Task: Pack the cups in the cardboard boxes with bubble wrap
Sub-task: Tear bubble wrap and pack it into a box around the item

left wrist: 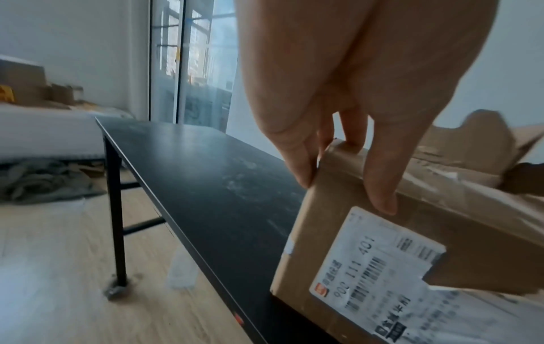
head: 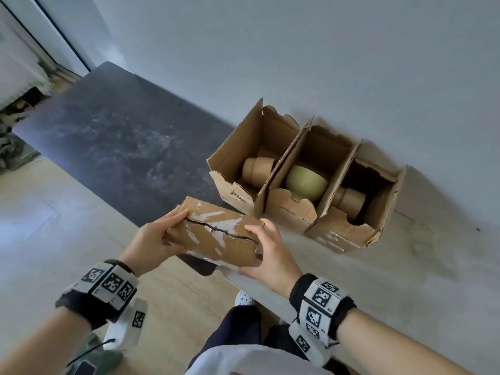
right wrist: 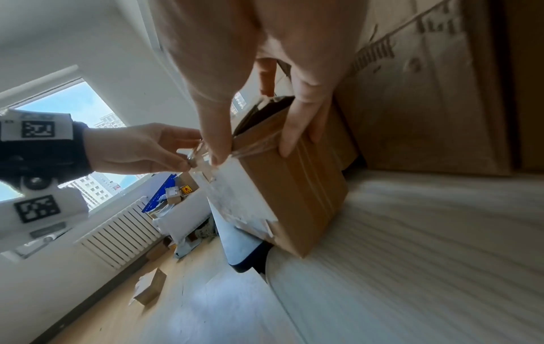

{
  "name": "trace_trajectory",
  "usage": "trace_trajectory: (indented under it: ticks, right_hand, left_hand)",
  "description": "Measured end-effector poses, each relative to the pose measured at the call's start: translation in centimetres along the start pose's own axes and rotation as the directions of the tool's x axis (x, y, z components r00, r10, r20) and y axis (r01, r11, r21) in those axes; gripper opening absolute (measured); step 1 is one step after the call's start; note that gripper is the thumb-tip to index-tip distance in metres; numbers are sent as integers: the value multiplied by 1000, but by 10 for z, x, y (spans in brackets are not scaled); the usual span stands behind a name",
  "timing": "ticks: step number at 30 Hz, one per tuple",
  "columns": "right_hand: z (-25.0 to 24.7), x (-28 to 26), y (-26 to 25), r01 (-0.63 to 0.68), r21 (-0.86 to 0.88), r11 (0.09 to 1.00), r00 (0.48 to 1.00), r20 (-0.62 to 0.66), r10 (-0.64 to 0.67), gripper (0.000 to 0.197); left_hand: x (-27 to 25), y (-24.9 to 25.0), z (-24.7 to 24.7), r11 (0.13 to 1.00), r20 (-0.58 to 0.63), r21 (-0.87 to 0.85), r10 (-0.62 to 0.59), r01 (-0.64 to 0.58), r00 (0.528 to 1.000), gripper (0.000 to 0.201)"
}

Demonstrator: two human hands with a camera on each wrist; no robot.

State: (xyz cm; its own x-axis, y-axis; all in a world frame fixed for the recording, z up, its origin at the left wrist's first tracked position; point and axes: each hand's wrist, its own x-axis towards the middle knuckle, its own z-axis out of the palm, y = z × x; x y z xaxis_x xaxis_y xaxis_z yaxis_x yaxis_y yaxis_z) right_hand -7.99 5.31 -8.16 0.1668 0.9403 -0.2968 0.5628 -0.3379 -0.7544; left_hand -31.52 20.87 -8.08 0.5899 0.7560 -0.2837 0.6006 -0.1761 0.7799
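Both hands hold a closed cardboard box (head: 213, 236) above the table edge — left hand (head: 154, 239) gripping one end, right hand (head: 270, 255) the other. It looks light and stiff — best held by its ends, clear of the split tape seam.

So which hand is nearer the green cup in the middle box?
Right. The right hand holds the closed box's end nearest the green cup; the left hand holds its far end.
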Motion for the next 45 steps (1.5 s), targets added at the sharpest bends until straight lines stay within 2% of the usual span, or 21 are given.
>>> trace_trajectory:
  ticks: [6,10,12,14,17,20,22,26,32,34,36,38,40,42,45]
  right_hand:
    - [10,26,-5,58,-15,998,998,-21,-58,83]
    - [11,26,-7,69,-253,965,988,-114,-100,80]
    - [8,27,-8,111,-398,911,961,-189,-200,76]
    - [3,29,-9,184,-508,842,933,-178,-312,79]
    - [-1,35,-8,314,-629,711,894,-56,-444,77]
    - [0,36,-7,340,-710,617,883,16,-468,65]
    - [3,34,-5,328,-713,620,892,17,-452,62]
    - [6,33,-6,299,-695,653,914,11,-406,60]
    - [-2,36,-13,285,-667,688,952,111,-286,59]
    - [-4,35,-19,292,-668,685,947,104,-302,59]
    - [-11,30,-24,316,-627,712,936,86,-340,57]
    - [-18,18,-24,328,-556,764,934,71,-350,56]
    - [-28,-3,-19,315,-479,819,938,30,-344,54]
    - [-41,-29,-14,309,-406,860,928,-68,-365,48]
    - [-76,-61,6,267,-413,871,847,-330,-417,41]
  left_hand:
    - [42,-11,-31,989,14,127,77,-78,997,86]
    - [60,-1,-36,950,107,262,146,-170,983,80]
    - [67,3,-37,912,148,343,182,-223,972,80]
    - [73,5,-37,836,204,461,225,-297,953,82]
    - [77,4,-35,671,284,639,251,-377,926,76]
    - [76,-2,-31,506,326,769,216,-391,920,66]
    - [74,-7,-27,463,329,800,192,-381,925,65]
    - [75,-9,-23,447,320,814,186,-370,929,66]
    - [72,5,-20,451,310,825,141,-340,940,66]
    - [66,10,-20,489,280,818,119,-302,952,73]
    - [59,17,-20,576,227,778,117,-252,967,90]
    - [50,28,-20,659,149,726,130,-198,980,98]
    - [38,41,-14,720,60,674,168,-164,984,101]
    - [27,56,-7,750,-23,636,254,-182,967,102]
    - [15,88,13,734,-85,601,452,-317,888,85]
